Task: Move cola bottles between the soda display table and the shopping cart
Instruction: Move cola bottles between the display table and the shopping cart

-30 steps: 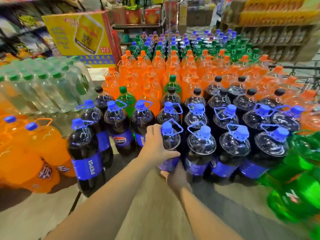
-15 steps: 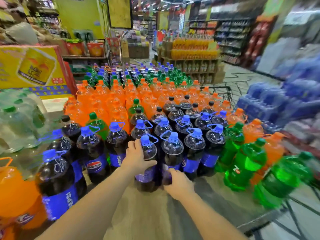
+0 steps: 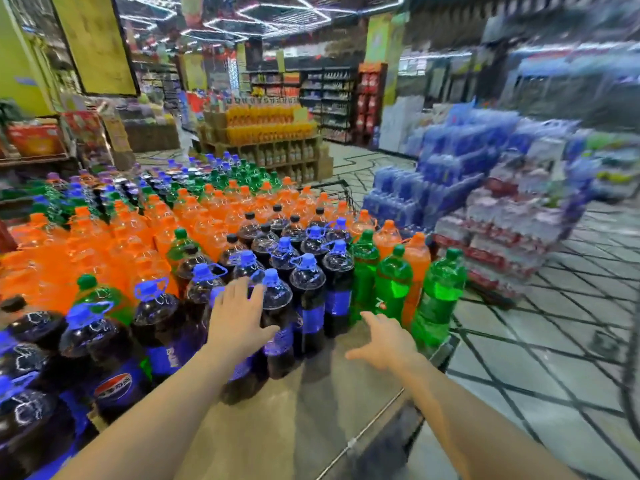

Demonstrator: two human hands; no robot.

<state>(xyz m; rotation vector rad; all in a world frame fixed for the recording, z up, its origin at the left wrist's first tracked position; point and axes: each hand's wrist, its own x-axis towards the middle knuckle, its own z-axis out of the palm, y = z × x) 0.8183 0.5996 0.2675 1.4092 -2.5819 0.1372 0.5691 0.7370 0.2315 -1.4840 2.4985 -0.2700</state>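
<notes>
While left hand (image 3: 239,317) rests flat-fingered against a cola bottle (image 3: 277,306), right hand (image 3: 384,337) spread, holding nothing

cola bottles (image 3: 277,306): dark, blue-capped; upright; clustered on soda display table (image 3: 277,427)

I see my left hand (image 3: 239,317) resting flat with straight fingers against a blue-capped cola bottle (image 3: 277,306) on the soda display table (image 3: 277,427), while my right hand (image 3: 384,337) hovers open near green soda bottles (image 3: 391,285).
</notes>
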